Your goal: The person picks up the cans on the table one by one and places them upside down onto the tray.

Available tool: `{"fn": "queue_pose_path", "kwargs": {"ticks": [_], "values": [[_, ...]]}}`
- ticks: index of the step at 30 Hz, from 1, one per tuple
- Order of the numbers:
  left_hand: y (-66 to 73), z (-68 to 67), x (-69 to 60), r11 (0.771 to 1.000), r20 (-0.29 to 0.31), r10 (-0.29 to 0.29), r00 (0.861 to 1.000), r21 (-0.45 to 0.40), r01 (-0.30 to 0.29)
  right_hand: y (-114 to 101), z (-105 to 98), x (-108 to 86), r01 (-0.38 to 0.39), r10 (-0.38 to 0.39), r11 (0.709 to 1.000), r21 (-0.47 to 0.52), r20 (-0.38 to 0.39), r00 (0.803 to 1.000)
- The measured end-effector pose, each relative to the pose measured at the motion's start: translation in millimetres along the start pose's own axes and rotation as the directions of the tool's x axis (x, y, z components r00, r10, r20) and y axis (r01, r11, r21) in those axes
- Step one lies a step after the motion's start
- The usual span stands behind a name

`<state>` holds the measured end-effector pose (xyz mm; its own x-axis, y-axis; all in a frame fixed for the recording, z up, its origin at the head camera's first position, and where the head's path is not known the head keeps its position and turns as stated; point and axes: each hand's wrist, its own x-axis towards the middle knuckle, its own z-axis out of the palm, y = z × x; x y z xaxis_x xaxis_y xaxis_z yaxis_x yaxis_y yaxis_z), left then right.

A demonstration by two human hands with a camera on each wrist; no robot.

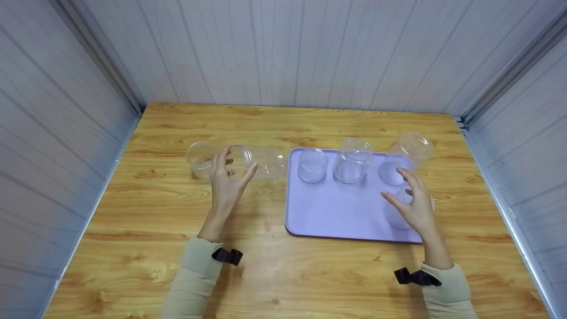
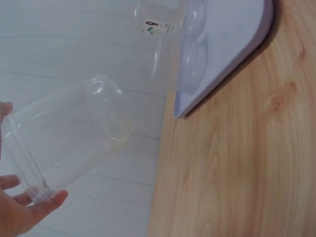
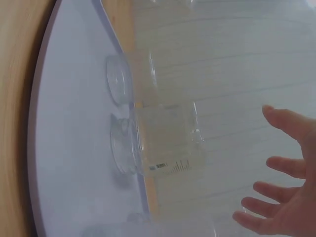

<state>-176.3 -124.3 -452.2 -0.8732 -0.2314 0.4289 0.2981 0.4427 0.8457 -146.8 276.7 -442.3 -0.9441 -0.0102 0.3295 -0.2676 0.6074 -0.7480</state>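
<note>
My left hand (image 1: pixel 227 184) grips a clear plastic jar (image 1: pixel 271 164) near its rim, thumb on one side and fingers on the other. The jar (image 2: pixel 74 131) lies on its side in the air, its base toward the tray. My right hand (image 1: pixel 418 210) hovers over the right part of the lilac tray (image 1: pixel 336 212), fingers spread and holding nothing. Below it stands a clear container (image 1: pixel 394 219), partly hidden by the hand. In the right wrist view the right hand (image 3: pixel 289 197) is apart from the clear container with printed marks (image 3: pixel 165 143).
Along the tray's back edge stand a short clear container (image 1: pixel 312 166), a taller one (image 1: pixel 353 161) and another tall one (image 1: pixel 414 148) at the back right. Left of my left hand a clear container (image 1: pixel 199 157) is on the wooden table (image 1: pixel 274 279). Panel walls (image 1: pixel 288 53) enclose the table.
</note>
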Motion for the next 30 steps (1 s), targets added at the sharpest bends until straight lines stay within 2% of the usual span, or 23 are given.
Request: {"fn": "queue_pose_path", "kwargs": {"ticks": [5,11,18,22,29,30], "values": [[4.5,2.4,-6.2,0.999,-0.002,-0.006,1.0,-0.04,0.006,-13.2,11.8,-0.5,-0.022,0.028,0.989,0.149,-0.039,0.999],[11.7,8.3,-14.2,0.995,-0.014,0.007,1.0,-0.103,-0.008,-32.5,25.4,-1.5,-0.035,0.044,0.94,0.34,-0.018,0.999],[18.8,15.5,-22.4,0.98,-0.017,0.001,1.0,-0.197,-0.004,-21.4,42.8,0.7,-0.072,0.047,0.889,0.451,0.067,0.997],[24.7,18.8,-27.6,0.968,-0.023,0.006,1.0,-0.251,-0.011,-19.4,51.4,0.1,-0.097,0.065,0.861,0.499,0.083,0.994],[35.3,24.0,-36.0,0.95,-0.008,-0.014,1.0,-0.311,0.011,-23.2,65.7,-1.8,-0.099,0.067,0.774,0.626,0.074,0.995],[40.1,23.6,-37.5,0.949,-0.003,-0.02,1.0,-0.316,0.018,-23.9,67.6,-1.9,-0.101,0.07,0.76,0.642,0.074,0.995]]}}
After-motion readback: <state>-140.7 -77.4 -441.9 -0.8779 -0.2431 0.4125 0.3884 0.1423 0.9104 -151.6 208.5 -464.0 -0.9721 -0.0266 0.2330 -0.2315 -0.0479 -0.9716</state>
